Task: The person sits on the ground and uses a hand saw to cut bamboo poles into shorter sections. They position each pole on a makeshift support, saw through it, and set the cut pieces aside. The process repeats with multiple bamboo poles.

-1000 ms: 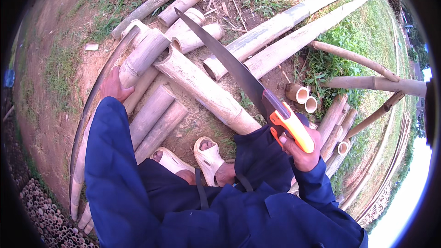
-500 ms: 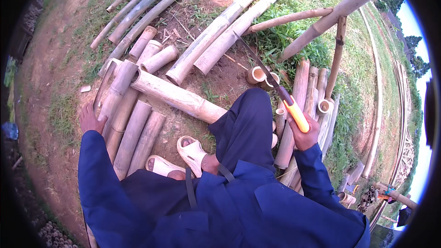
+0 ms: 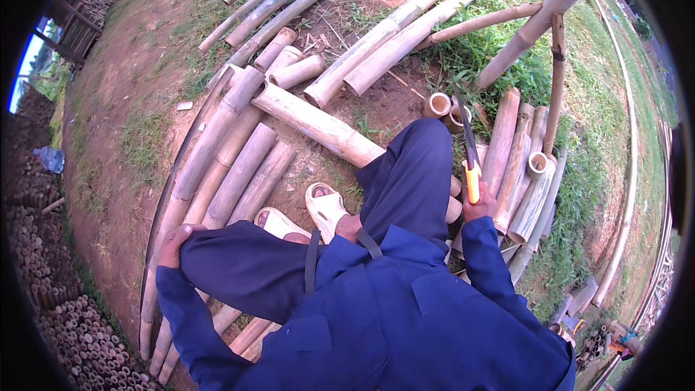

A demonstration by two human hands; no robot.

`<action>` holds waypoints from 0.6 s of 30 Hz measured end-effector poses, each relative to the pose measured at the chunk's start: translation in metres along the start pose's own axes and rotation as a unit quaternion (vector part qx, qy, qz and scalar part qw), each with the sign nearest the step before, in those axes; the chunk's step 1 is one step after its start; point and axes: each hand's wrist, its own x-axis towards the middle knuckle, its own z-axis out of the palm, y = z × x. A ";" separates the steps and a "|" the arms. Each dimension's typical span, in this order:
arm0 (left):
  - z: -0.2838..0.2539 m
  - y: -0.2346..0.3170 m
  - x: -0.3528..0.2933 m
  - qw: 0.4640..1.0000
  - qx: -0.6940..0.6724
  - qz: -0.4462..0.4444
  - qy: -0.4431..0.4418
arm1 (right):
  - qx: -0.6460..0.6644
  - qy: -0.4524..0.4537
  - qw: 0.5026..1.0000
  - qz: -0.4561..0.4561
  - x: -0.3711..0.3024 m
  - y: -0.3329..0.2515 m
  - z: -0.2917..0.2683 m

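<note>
- The right hand (image 3: pixel 481 206) has its fingers wrapped tight round the orange handle of a saw (image 3: pixel 469 152); the grip is closed, with only the knuckles and the top of the handle showing.
- The saw stands nearly upright beside the right knee (image 3: pixel 420 166), its dark blade pointing away from the person toward the grass (image 3: pixel 499 58).
- The blade tip ends near two short cut bamboo rings (image 3: pixel 438 105) that lie on the soil just past the knee; I cannot tell whether it touches them.
- Just right of the saw lies a row of short bamboo sections (image 3: pixel 517 166), side by side, some with open hollow ends.
- The left hand (image 3: pixel 176 242) rests on the left knee, fingers curled down over the blue trouser cloth; how far they are closed cannot be told, and they hold nothing that shows.
- Just beside that hand run long bamboo poles (image 3: pixel 217 152), lying parallel on the bare ground.
- A thick bamboo log (image 3: pixel 318 124) lies crosswise over those poles, its near end reaching the right leg.
- Two pale sandals (image 3: pixel 323 206) sit between the knees, on the earth.
- More long poles (image 3: pixel 405 18) stretch off at the top.
</note>
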 end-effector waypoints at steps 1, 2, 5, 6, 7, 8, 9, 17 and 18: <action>0.003 -0.004 -0.011 0.999 0.025 0.029 0.024 | 0.006 -0.022 1.000 -0.011 -0.005 0.005 0.007; 0.006 -0.008 -0.019 0.996 0.050 0.058 0.044 | 0.009 -0.041 0.999 -0.022 -0.010 0.015 0.019; 0.025 -0.003 -0.035 0.969 0.193 0.107 0.111 | -0.022 -0.139 0.989 -0.048 -0.026 0.032 0.050; 0.034 0.004 -0.038 0.952 0.252 0.114 0.134 | -0.038 -0.165 0.984 -0.063 -0.029 0.037 0.061; 0.041 0.009 -0.038 0.931 0.308 0.121 0.152 | -0.057 -0.189 0.977 -0.077 -0.032 0.051 0.073; 0.045 0.010 -0.037 0.926 0.321 0.120 0.161 | -0.040 -0.190 0.977 -0.084 -0.032 0.059 0.085; 0.056 0.019 -0.037 0.915 0.354 0.128 0.148 | -0.028 -0.189 0.978 -0.089 -0.031 0.068 0.093; 0.077 0.037 -0.050 0.917 0.322 0.135 0.191 | -0.099 -0.292 0.948 -0.078 0.086 -0.084 0.019; 0.075 0.029 -0.053 0.894 0.361 0.139 0.225 | -0.032 -0.255 0.961 -0.101 0.103 -0.117 0.014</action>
